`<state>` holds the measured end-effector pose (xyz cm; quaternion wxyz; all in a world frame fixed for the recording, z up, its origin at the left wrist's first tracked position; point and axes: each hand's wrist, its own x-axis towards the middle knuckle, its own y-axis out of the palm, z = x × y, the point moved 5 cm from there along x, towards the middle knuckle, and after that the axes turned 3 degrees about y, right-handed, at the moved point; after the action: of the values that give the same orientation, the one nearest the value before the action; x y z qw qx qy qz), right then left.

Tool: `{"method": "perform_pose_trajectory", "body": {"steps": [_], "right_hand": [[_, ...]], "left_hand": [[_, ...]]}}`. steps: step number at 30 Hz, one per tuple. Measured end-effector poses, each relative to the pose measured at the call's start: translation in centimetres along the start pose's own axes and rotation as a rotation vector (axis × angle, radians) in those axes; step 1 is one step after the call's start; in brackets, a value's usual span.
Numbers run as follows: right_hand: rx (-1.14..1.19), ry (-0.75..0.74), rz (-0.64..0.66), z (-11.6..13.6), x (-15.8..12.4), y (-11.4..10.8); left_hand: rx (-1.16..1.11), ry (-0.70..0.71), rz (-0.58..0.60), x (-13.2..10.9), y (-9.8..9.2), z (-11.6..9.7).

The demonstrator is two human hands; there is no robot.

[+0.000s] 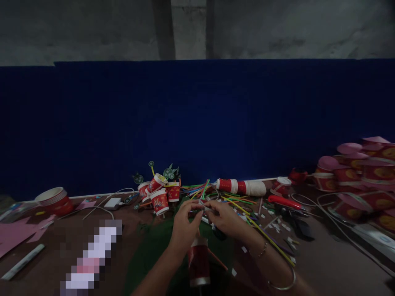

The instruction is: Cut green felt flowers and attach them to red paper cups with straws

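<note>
My left hand (185, 226) and my right hand (226, 218) meet in the middle, fingertips closed around something small and pale that I cannot make out. Just below them a red patterned paper cup (199, 263) lies or stands with its white rim towards me; an orange stick (218, 260) slants out beside it. Under the cup is a dark green mat (154, 255). Small white pieces (277, 224) are scattered to the right of my right hand. Colourful thin sticks (194, 189) lie in a bunch behind my fingers.
Several decorated cups (159, 201) stand back left of my hands. A stack of paper cups (240, 187) lies behind. To the right are a red-handled tool (285, 202), cables and piled red bowls (345, 176). Left are nested red bowls (55, 201), pink paper (15, 234) and a marker (23, 262).
</note>
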<state>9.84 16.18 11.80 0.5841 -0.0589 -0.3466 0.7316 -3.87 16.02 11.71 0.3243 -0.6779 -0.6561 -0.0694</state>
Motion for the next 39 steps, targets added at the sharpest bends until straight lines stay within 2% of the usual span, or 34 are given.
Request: {"method": "perform_pose_trajectory", "body": {"steps": [4, 11, 18, 22, 24, 26, 28, 29, 32, 34, 37, 39], "right_hand": [[-0.006, -0.014, -0.008, 0.5, 0.0, 0.5], [-0.035, -0.046, -0.089, 0.9, -0.1, 0.4], [0.064, -0.059, -0.082, 1.6, -0.2, 0.1], [0.326, 0.051, -0.041, 1.1, 0.0, 0.4], [0.492, 0.16, -0.044, 0.0, 0.3, 0.3], [0.549, 0.275, -0.097, -1.7, 0.5, -0.3], [0.404, 0.324, -0.149, -3.5, 0.8, -1.1], [0.242, 0.331, -0.147, -4.4, 1.0, -1.4], [-0.395, 0.278, -0.131, -6.2, 1.3, -1.7], [-0.623, 0.287, -0.12, -7.1, 1.2, -1.4], [-0.678, 0.317, -0.154, -7.2, 1.1, -1.1], [-0.569, 0.251, -0.197, -6.3, 1.1, -1.0]], "left_hand": [[0.025, -0.006, -0.044, 0.3, -0.4, -0.2], [0.038, 0.048, -0.02, 0.4, -0.6, -0.6], [-0.001, 0.064, -0.016, 0.3, -0.7, -1.5], [-0.023, 0.095, -0.043, 0.1, -0.8, -2.0], [-0.059, 0.082, -0.072, 0.2, -1.4, -2.1], [-0.119, 0.025, -0.12, 0.7, -2.2, -1.8], [-0.168, -0.081, -0.171, 1.2, -3.1, -0.9], [-0.178, -0.144, -0.177, 1.4, -3.4, -0.4], [-0.203, -0.298, -0.079, 1.8, -3.1, 1.4], [-0.229, -0.369, -0.008, 1.7, -2.4, 2.4], [-0.26, -0.423, 0.069, 1.3, -1.5, 3.2], [-0.282, -0.447, 0.099, 1.1, -1.0, 3.3]]}}
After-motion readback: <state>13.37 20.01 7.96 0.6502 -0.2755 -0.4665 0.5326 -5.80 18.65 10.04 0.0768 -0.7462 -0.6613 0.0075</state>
